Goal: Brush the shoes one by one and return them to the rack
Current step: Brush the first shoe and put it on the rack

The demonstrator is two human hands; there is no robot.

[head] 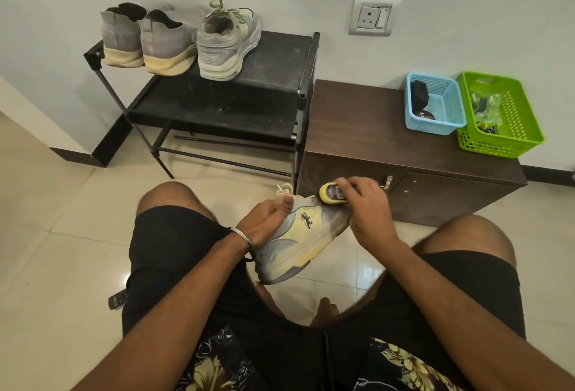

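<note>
Left hand (264, 222) holding sneaker (298, 244), right hand (367, 207) pressing brush (331, 193) on it, three shoes (177, 38) on rack (277, 57)

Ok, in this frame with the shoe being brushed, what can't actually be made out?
All head view:
- Brush bristles: hidden by the right hand and the shoe.
- Shoe's far side and inside: covered by the left hand.
- Green basket contents: too small and jumbled.
- Dark object on the floor: mostly hidden by the leg.
</note>
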